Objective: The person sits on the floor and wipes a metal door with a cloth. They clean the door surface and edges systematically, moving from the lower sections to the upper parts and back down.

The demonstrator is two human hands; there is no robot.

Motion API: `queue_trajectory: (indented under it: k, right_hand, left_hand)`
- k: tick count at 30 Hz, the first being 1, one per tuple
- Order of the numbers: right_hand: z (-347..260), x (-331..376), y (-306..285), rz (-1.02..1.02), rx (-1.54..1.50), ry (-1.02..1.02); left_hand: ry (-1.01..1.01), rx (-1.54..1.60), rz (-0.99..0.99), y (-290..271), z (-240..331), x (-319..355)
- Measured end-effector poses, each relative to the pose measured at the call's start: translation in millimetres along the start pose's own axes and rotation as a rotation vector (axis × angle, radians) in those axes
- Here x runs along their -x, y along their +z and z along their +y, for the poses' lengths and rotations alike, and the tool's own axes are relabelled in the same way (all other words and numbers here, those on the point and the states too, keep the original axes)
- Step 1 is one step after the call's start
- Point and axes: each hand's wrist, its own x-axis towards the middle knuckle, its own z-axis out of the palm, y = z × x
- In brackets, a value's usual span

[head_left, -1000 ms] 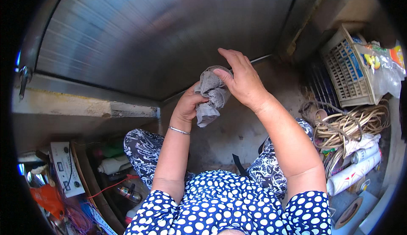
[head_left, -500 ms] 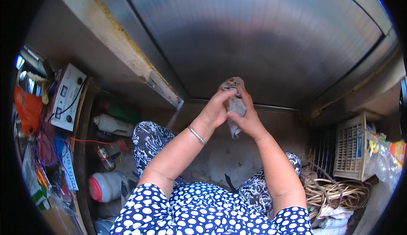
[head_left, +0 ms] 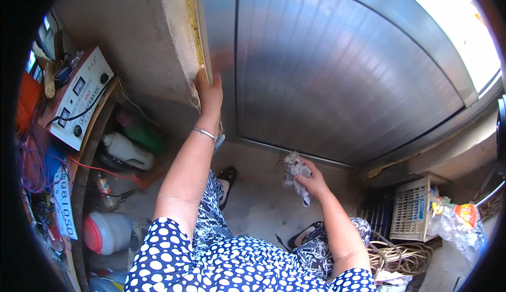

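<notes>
R hand [head_left: 315, 181] is holding the grey cloth [head_left: 295, 172] above the floor [head_left: 253, 186] nr the door [head_left: 327, 71], fingers clamped on it. L hand [head_left: 210, 94] is resting on the wall edge [head_left: 180, 34]; can't tell if its fingers are gripping. Cloth's hanging bunched; amt done vs left isn't showing.

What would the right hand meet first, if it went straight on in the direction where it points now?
Probably the silvery door, near its bottom edge; the grey cloth held in the right hand would likely touch it first. The gap between them is hard to judge from this view.
</notes>
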Motion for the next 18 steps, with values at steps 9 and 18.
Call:
queue_trajectory:
  k: [9,18]
  right_hand:
    - [-73,14,-46,0.478,0.192,-0.306]
    - [-233,13,-155,1.224,-0.109,-0.825]
  left_hand:
    - [-0.277,0.306,-0.206,2,0,-3]
    - [-0.23,0.305,-0.114,5,-23,3]
